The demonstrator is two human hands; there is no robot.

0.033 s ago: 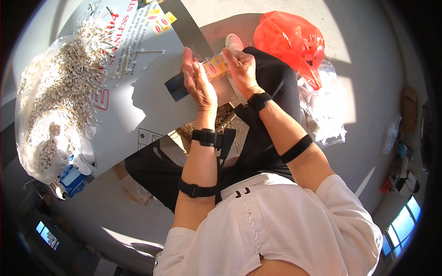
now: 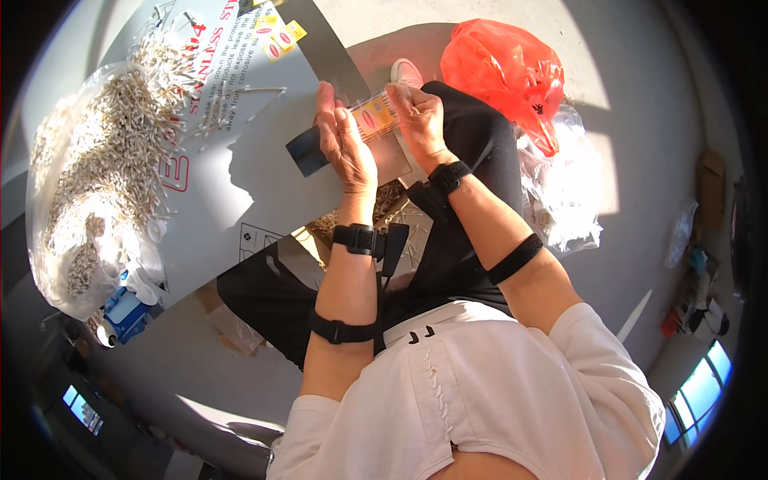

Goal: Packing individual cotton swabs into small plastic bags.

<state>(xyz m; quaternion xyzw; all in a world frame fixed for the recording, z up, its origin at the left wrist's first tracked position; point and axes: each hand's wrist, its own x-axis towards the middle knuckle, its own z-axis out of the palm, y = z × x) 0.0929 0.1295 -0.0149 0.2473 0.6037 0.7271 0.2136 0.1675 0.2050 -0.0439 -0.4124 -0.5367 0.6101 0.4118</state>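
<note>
A seated person, seen from above, holds a small yellow-and-orange label strip (image 2: pixel 374 117) between both raised hands. The left hand (image 2: pixel 346 142) is open-palmed, its fingers cupped against the strip's near edge; the right hand (image 2: pixel 419 120) pinches the far end. Below the hands lies a large grey metal sheet (image 2: pixel 240 152) with red lettering, resting across the lap. Several similar yellow stickers (image 2: pixel 280 36) already sit near the sheet's top edge. A heap of small pale sticks (image 2: pixel 104 152) covers the sheet's left side in a clear bag. An orange plastic bag (image 2: pixel 504 76) lies on the floor to the right. Judging by this, a few labels are applied and this one is not yet stuck down.
</note>
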